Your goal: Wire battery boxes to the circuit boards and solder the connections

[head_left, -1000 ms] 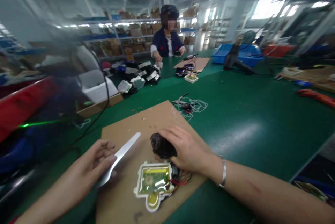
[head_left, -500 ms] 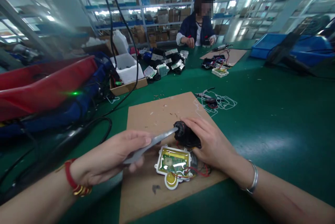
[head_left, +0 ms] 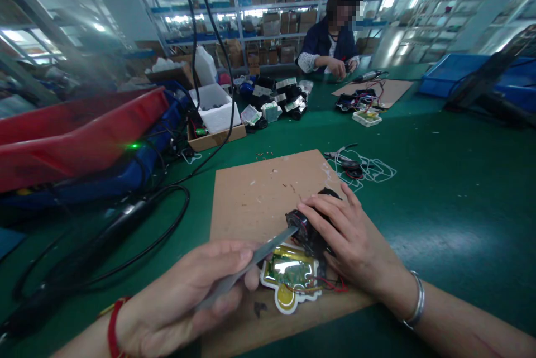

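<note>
My left hand (head_left: 209, 285) is wrapped round a flat grey metal tool (head_left: 255, 260). The tool's tip touches the round end of a black housing (head_left: 301, 227). Over that housing lies my right hand (head_left: 347, 235), fingers bent round its top and side and partly hiding it. Just below sits a white-framed circuit board (head_left: 291, 277) under a glossy yellow-green layer, with red wires running toward my right hand. All of this rests on a brown cardboard sheet (head_left: 247, 196).
White string and pliers (head_left: 349, 165) lie beyond the cardboard. Black cables (head_left: 184, 207), a red bin (head_left: 84, 134) and a white foam box (head_left: 215, 109) are left. Black and white housings (head_left: 285, 95) sit behind. A person (head_left: 335, 34) works across the green table (head_left: 444, 179).
The housing has turned and my right hand's fingers have shifted over it. The tool's tip still meets its round end. My view has shifted left, and the person's hands are closer together.
</note>
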A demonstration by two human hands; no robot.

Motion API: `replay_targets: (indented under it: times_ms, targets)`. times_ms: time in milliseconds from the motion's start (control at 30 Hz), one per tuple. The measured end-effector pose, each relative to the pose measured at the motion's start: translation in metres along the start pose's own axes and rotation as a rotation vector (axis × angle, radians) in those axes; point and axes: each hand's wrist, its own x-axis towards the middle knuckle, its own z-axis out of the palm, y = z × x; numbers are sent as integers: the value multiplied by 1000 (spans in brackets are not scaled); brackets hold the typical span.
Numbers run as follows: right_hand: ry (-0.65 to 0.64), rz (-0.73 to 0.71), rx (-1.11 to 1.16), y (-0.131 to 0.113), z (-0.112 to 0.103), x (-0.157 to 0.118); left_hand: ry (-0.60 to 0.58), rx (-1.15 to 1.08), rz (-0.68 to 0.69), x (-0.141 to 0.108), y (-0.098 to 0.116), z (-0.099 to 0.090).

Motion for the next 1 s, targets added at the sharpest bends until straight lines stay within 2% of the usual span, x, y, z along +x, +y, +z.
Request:
replay_targets:
  times_ms: [167, 267, 333, 467, 600, 667, 733, 833, 933, 1000]
  targets:
    - [35, -88, 15, 4, -2, 5, -68, -70, -47, -2, -15, 7]
    - [10, -117, 41, 5, -2, 7, -126, 61, -76, -5, -7, 14]
    - [-4, -129, 41, 6, -2, 7, -102, 235, -49, -6, 3, 16]
    - [-85, -132, 2, 8, -1, 7, 87, 828, -1, -6, 23, 24]
    - [-134, -142, -51, 10, -2, 8, 309, 1674, 240, -8, 34, 35]
    - [-155, -132, -65, 11, -2, 10, 324, 2017, 284, -8, 38, 39]
    - [-180, -100, -40, 12, -4, 11, 283, 2234, 310, -7, 41, 41]
    - [-223, -14, 78, 14, -7, 11, 252, 2349, 463, -1, 43, 40]
    - [-245, 62, 181, 17, -9, 8, 244, 2262, 592, 8, 47, 37]
    - [-240, 113, 218, 19, -11, 7, 216, 2161, 628, 11, 54, 34]
